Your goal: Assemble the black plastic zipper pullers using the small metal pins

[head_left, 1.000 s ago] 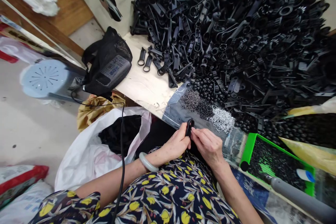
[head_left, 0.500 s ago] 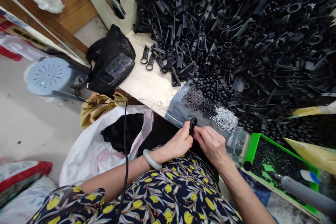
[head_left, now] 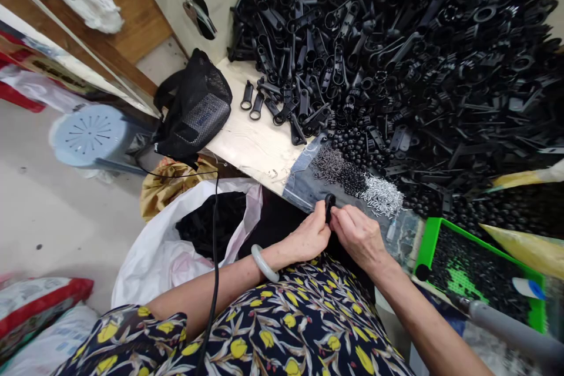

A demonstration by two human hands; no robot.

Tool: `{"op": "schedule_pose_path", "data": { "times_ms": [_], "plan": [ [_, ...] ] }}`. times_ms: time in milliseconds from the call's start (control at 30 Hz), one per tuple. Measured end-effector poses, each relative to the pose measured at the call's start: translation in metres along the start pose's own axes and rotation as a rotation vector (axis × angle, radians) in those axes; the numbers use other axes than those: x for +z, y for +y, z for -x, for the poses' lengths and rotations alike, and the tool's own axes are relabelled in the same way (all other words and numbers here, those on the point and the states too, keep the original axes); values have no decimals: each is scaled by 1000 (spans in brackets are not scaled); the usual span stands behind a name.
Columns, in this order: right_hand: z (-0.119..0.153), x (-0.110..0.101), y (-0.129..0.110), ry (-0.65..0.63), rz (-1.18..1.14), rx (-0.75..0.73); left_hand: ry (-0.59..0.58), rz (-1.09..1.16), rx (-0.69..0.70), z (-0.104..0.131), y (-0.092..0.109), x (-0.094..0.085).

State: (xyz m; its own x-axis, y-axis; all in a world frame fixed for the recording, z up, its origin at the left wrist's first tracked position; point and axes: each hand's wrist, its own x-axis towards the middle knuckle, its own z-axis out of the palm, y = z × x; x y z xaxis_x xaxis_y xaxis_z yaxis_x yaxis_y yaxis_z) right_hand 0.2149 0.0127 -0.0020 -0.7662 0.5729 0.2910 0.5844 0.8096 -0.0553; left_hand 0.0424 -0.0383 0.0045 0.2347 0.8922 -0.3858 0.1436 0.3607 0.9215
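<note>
- Shifted slightly rightward in view since a second ago, along with the whole bench (head_left: 259, 150), and curled a little more closely with the right hand (head_left: 358, 238) against the black part (head_left: 329, 201).
- Reaching in from lower left with the left hand (head_left: 309, 234), forearm slanting up toward the right, a pale bangle (head_left: 264, 263) near the wrist; pinching the part between thumb and bent fingers.
- Reaching in from lower right with the right hand, forearm slanting up toward the left; thumb and fingertips pressed together at the part's side, cannot tell whether around something small.
- Held between both hands, near the bench's front edge, close to the silvery pins (head_left: 382, 195).
- Pointing away from the body with its rounded end, long axis near vertical in view; lower end hidden by fingers.
</note>
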Motion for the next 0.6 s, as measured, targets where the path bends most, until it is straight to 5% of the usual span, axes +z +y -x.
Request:
{"op": "schedule_pose_path", "data": {
  "times_ms": [333, 600],
  "plan": [
    [-4, -13, -25, -67, 216, -20, 36, 46, 80, -6, -10, 3],
    [11, -15, -30, -138, 167, -60, 16, 75, 62, -6, -12, 0]
  ]
}}
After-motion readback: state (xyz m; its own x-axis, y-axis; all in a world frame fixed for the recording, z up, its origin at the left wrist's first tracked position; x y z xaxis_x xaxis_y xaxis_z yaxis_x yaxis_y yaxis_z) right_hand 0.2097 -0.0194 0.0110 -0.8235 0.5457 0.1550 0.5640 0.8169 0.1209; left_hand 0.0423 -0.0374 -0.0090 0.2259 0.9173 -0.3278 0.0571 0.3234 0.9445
